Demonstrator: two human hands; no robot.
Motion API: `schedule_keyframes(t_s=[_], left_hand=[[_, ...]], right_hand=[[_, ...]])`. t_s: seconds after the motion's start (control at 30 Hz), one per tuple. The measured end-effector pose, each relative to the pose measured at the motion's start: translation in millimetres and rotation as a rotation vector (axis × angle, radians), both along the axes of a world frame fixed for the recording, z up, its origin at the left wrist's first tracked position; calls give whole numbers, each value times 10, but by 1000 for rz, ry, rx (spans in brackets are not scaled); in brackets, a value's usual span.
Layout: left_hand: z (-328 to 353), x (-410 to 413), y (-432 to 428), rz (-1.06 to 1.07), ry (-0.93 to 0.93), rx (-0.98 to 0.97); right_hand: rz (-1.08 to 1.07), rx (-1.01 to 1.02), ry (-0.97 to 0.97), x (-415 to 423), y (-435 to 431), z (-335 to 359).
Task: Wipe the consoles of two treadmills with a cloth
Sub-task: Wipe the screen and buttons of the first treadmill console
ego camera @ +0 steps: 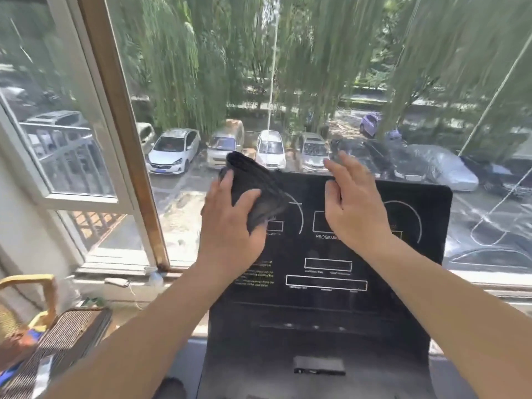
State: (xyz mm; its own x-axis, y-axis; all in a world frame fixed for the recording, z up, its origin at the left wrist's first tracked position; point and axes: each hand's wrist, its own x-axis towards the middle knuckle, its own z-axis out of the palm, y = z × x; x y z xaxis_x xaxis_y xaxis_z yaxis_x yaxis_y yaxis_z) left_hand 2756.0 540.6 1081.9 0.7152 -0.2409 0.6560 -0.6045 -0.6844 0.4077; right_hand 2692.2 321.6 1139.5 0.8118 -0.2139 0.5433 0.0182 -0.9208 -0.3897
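Note:
A black treadmill console [325, 300] with white dial outlines and display boxes stands right in front of me, tilted back toward a window. My left hand [230, 223] grips a folded dark grey cloth [256, 182] at the console's upper left corner; part of the cloth sticks up past the top edge. My right hand [354, 205] hovers over the upper middle of the console, fingers spread, holding nothing. A small black rectangular part [319, 365] sits low on the console.
A large window [288, 110] lies directly behind the console, with an opened sash [57, 125] at the left. A windowsill [123, 272] runs below. A wicker chair [34, 312] and a dark mesh-topped object [66, 335] stand at the lower left.

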Motion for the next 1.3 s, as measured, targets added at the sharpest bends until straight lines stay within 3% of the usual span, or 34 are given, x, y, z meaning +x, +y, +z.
schedule_keyframes(t_s=[0.07, 0.2, 0.27, 0.37, 0.43, 0.5, 0.6, 0.63, 0.7, 0.83, 0.87, 0.93, 1.03, 1.1, 1.17, 1.27, 1.3], left_hand=[[-185, 293, -89, 3, -57, 225], [-491, 295, -172, 6, -141, 187], [-803, 84, -198, -19, -179, 302], [-1147, -47, -10, -370, -361, 769], [-1000, 175, 202, -494, -499, 897], [-714, 440, 302, -308, -501, 691], [-480, 541, 109, 123, -222, 169], [-513, 464, -31, 189, -177, 94], [-743, 235, -211, 112, -200, 203], [-976, 121, 10, -495, -465, 835], [-867, 247, 71, -508, -517, 865], [-567, 504, 118, -287, -509, 690], [-315, 567, -111, 128, -263, 201], [-416, 377, -414, 210, -157, 80], [-631, 136, -582, 34, -195, 253], [-668, 127, -449, -399, -447, 746], [-551, 232, -404, -420, -507, 782]], right_hand=[[2, -93, 86, 254, -39, 32], [-58, -139, 18, 557, -105, -166], [-92, -142, -84, 605, -103, -289], [-97, -152, -158, 635, -105, -355], [-91, -165, -182, 636, -128, -365], [-82, -165, -192, 636, -131, -372], [-82, -138, -185, 654, -131, -372], [-82, -132, -181, 651, -128, -371], [-82, -122, -172, 625, -124, -360], [0, -45, -80, 522, -216, -245], [22, -71, -71, 491, -284, -214], [-6, -167, -71, 432, -460, -186], [-107, -188, -88, 363, -672, -242], [-115, -126, -123, 369, -667, -315], [-132, -43, -152, 417, -618, -348], [-120, -49, -225, 431, -612, -410], [-99, -59, -238, 419, -638, -417]])
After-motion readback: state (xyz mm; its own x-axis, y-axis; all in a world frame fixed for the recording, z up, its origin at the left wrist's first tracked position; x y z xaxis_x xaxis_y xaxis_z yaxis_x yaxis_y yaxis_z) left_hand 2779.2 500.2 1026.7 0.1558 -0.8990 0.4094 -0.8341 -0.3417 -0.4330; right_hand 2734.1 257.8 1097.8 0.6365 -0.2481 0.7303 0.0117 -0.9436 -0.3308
